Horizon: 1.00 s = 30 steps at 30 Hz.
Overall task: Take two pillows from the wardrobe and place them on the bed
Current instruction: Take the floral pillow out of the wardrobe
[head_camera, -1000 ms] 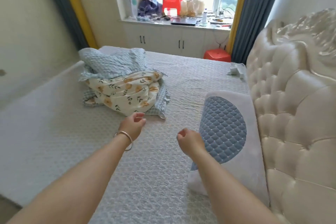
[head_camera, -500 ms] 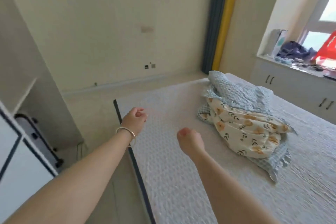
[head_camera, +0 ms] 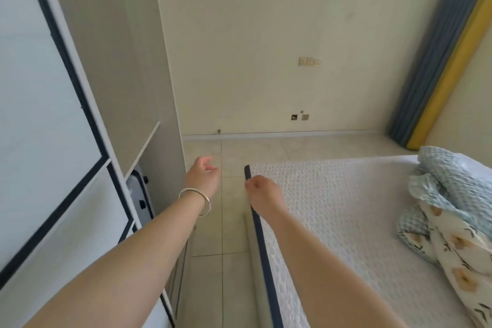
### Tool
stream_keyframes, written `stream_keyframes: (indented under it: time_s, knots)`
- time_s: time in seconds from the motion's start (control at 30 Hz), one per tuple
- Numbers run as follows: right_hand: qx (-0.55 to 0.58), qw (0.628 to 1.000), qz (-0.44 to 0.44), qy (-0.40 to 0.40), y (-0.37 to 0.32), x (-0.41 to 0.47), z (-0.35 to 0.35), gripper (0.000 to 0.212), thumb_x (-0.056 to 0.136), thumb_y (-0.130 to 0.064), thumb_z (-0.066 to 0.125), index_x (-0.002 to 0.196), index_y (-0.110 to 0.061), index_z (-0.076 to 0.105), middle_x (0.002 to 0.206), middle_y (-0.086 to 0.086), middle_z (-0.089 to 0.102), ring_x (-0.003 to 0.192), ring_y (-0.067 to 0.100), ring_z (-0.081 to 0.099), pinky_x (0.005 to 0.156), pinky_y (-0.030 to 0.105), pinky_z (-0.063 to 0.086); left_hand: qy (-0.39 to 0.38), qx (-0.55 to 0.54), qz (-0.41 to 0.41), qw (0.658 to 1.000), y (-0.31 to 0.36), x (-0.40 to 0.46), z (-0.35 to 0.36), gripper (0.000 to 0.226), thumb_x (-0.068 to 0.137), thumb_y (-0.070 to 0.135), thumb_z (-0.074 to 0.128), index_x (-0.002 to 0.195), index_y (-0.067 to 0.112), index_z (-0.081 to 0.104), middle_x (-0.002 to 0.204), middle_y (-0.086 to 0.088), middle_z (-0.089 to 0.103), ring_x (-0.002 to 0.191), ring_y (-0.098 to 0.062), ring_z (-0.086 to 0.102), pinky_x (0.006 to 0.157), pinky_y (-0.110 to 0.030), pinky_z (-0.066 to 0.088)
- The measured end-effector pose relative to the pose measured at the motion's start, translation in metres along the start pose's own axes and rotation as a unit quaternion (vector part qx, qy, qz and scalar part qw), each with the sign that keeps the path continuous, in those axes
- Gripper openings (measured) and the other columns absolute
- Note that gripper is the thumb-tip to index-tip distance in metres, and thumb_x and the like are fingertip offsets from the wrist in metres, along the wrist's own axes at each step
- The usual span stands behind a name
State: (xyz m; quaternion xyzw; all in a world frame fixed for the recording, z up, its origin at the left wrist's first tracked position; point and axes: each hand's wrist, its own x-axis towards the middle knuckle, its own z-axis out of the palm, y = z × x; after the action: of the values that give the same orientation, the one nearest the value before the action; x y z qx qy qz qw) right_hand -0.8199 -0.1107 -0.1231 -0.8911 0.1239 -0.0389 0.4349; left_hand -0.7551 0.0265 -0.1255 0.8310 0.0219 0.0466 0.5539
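Both the bare left hand point(head_camera: 203, 177) and right hand point(head_camera: 262, 193) are hanging loosely curled and empty beside the white dark-trimmed wardrobe point(head_camera: 53, 125), no pillow is showing, and the white quilted bed point(head_camera: 332, 210) edge is risking a bumped leg.

Both arms extended forward, bare forearms, nothing held. Left hand point(head_camera: 203, 176) out ahead, fingers loosely curled, thumb side up, palm roughly facing inward (thin metal bangle point(head_camera: 195, 201) on that wrist). Right hand point(head_camera: 262, 192) a bit lower and nearer, back of hand to camera, fingers curled under — looks like a loose fist, fingertips hidden so can't confirm.
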Motion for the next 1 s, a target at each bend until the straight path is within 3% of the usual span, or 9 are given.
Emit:
stream_keyframes:
  time_s: [0.1, 0.17, 0.47, 0.63, 0.73, 0.87, 1.0]
  knots:
    - [-0.004, 0.999, -0.029, -0.024, -0.019, 0.050, 0.022, 0.030, 0.094, -0.029, 0.039, 0.110, -0.014, 0.060, 0.099, 0.003, 0.062, 0.091, 0.024, 0.058, 0.072, 0.030, 0.043, 0.025, 0.008, -0.005, 1.000, -0.012, 0.043, -0.003, 0.038, 0.086, 0.018, 0.050, 0.125, 0.019, 0.050, 0.117, -0.001, 0.060, 0.100, -0.024, 0.059, 0.085, -0.035, 0.048]
    - [-0.007, 0.998, -0.049, -0.042, -0.030, 0.084, 0.031, 0.031, 0.094, -0.030, 0.039, 0.113, -0.016, 0.059, 0.108, 0.003, 0.063, 0.095, 0.023, 0.058, 0.073, 0.030, 0.044, 0.046, 0.016, -0.014, 0.999, -0.016, 0.074, -0.006, 0.038, 0.088, 0.018, 0.050, 0.125, 0.018, 0.049, 0.121, -0.002, 0.058, 0.100, -0.022, 0.057, 0.080, -0.031, 0.044]
    - [-0.009, 0.984, -0.132, -0.118, -0.105, 0.246, 0.080, 0.028, 0.092, -0.030, 0.042, 0.110, -0.019, 0.060, 0.104, 0.002, 0.063, 0.091, 0.023, 0.058, 0.072, 0.029, 0.045, 0.186, 0.120, -0.028, 0.975, -0.022, 0.203, -0.046, 0.041, 0.088, 0.018, 0.053, 0.128, 0.012, 0.049, 0.129, -0.011, 0.052, 0.113, -0.029, 0.053, 0.095, -0.036, 0.041]
    - [-0.012, 0.974, -0.162, -0.157, -0.138, 0.304, 0.139, 0.029, 0.092, -0.030, 0.044, 0.116, -0.018, 0.056, 0.113, 0.005, 0.064, 0.092, 0.024, 0.058, 0.073, 0.026, 0.041, 0.245, 0.146, -0.104, 0.953, -0.045, 0.268, -0.069, 0.041, 0.088, 0.025, 0.050, 0.128, 0.015, 0.045, 0.130, -0.012, 0.046, 0.110, -0.034, 0.054, 0.092, -0.039, 0.043]
    - [-0.015, 0.972, -0.168, -0.162, -0.160, 0.347, 0.169, 0.031, 0.091, -0.030, 0.044, 0.118, -0.018, 0.055, 0.116, 0.006, 0.063, 0.100, 0.025, 0.059, 0.076, 0.027, 0.041, 0.264, 0.141, -0.132, 0.945, -0.063, 0.308, -0.077, 0.041, 0.089, 0.026, 0.049, 0.128, 0.016, 0.045, 0.130, -0.012, 0.046, 0.110, -0.034, 0.054, 0.093, -0.040, 0.045]
    - [-0.009, 0.963, -0.178, -0.202, -0.186, 0.389, 0.213, 0.031, 0.092, -0.029, 0.045, 0.119, -0.017, 0.053, 0.116, 0.006, 0.062, 0.086, 0.019, 0.051, 0.073, 0.025, 0.037, 0.287, 0.132, -0.173, 0.933, -0.090, 0.349, -0.094, 0.041, 0.090, 0.027, 0.048, 0.129, 0.018, 0.043, 0.133, -0.009, 0.044, 0.111, -0.032, 0.054, 0.092, -0.041, 0.046]
    - [-0.020, 0.944, -0.202, -0.262, -0.213, 0.420, 0.263, 0.030, 0.091, -0.030, 0.044, 0.117, -0.017, 0.054, 0.113, 0.005, 0.062, 0.084, 0.019, 0.051, 0.071, 0.027, 0.040, 0.351, 0.064, -0.238, 0.903, -0.112, 0.385, -0.126, 0.041, 0.090, 0.023, 0.047, 0.131, 0.017, 0.044, 0.136, -0.009, 0.045, 0.114, -0.030, 0.053, 0.091, -0.037, 0.043]
